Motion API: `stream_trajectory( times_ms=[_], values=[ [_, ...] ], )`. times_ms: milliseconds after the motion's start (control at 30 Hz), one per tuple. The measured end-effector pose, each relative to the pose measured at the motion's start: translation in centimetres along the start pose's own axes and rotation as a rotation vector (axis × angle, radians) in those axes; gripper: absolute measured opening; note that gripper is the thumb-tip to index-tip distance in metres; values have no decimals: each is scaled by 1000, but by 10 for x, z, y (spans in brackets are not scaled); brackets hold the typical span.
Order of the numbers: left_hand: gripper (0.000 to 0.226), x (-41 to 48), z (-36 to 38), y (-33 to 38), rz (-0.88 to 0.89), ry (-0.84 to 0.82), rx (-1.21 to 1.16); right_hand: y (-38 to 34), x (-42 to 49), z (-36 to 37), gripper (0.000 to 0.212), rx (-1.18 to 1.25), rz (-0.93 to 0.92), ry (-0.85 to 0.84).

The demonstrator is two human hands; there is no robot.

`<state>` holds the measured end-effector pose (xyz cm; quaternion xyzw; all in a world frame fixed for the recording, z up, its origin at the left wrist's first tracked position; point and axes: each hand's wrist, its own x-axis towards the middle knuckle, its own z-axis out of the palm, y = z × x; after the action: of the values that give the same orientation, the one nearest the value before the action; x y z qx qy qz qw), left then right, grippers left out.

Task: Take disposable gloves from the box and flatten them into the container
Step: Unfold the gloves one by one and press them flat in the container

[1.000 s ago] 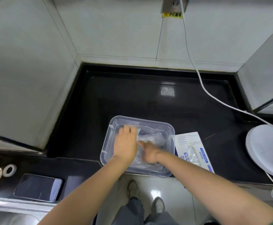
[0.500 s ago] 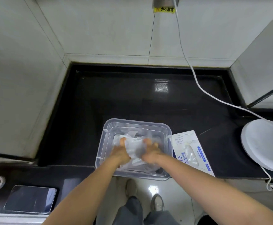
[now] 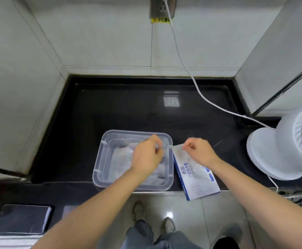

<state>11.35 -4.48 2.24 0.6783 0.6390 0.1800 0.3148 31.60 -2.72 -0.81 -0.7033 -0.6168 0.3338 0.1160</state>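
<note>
Left hand (image 3: 147, 158) hovers curled over the clear rectangular plastic container (image 3: 99, 159) of crumpled translucent gloves (image 3: 121, 159); right hand (image 3: 199, 151) over the white-and-blue glove box (image 3: 198, 186) pinches, seemingly, a thin glove; the left grip's contents I cannot tell.

1. The light is soft and even, fairly bright on the pale grey wall tiles (image 3: 110, 44), with a cool greenish cast over the whole view.
2. A small grid-like white glare patch (image 3: 171, 101) sits on the glossy black stone counter (image 3: 128, 108), beyond both hands; a smaller bright spot shines on the glossy floor tile (image 3: 169, 215) below them.
3. Shadows are faint; the counter reads as almost uniform black with little detail.
4. Wide-angle distortion bends the wall edges and the counter rim outward toward the frame borders.
5. The left hand (image 3: 147, 157) and right hand (image 3: 199, 151) look slightly soft, fingertips smeared by motion blur.
6. The clear plastic gloves in the translucent rectangular plastic container (image 3: 99, 159) under the left hand show as a hazy white mass.
</note>
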Motion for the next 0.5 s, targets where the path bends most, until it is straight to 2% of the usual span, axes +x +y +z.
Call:
stream_trajectory(
  times_ms=[67,133,200,267,300,400,500],
  values=[
    [17,-4,20,30,75,-110,-37,30,-12,6,20,-198,54,-105],
    [28,-6,47,50,81,-257,38,46,-26,15,27,-320,48,-190],
    [36,-10,77,63,33,-388,105,55,-36,19,28,-372,41,-187],
    [43,-14,102,66,-31,-465,143,58,-38,21,11,-391,67,-92],
    [49,-16,112,64,-62,-480,156,58,-37,22,7,-397,69,-55],
    [76,-22,132,54,-156,-483,182,60,-37,23,17,-341,62,-15],
    [73,-22,138,46,-192,-398,152,60,-41,20,22,-392,-9,-47]
  ],
)
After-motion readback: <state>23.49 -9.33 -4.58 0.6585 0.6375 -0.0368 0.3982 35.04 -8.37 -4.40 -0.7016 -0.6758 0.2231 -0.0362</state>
